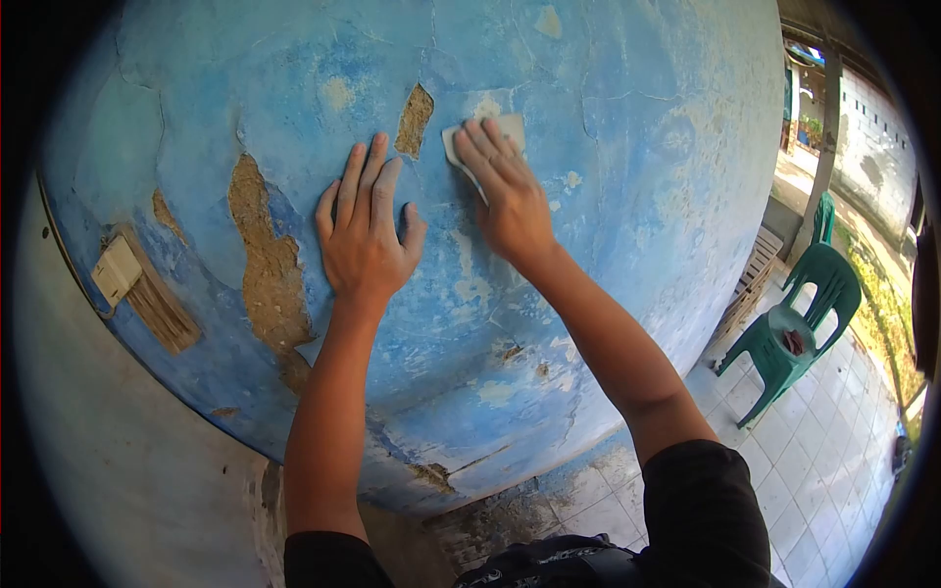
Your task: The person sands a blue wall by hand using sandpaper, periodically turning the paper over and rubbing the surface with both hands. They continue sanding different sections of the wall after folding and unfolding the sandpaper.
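My left hand [368,230] lies flat against the blue wall [627,245], fingers spread and nothing in it. Pale dust coats some of its fingers. Under the fingers of my right hand [510,196] is a pale sheet of sandpaper [512,127], pressed against the wall; its upper edge and left corner show, and the rest is covered. Between and above the hands, a patch of bare plaster [416,120] shows where paint has come off. A longer bare patch [265,255] runs down the wall left of my left hand.
A switch box [117,269] on a wooden board [162,309] is fixed at the wall's left. On the tiled floor [784,441] at right stands a green plastic chair [784,328] with a dark reddish item [793,342] on its seat. Slatted wood [753,279] leans nearby.
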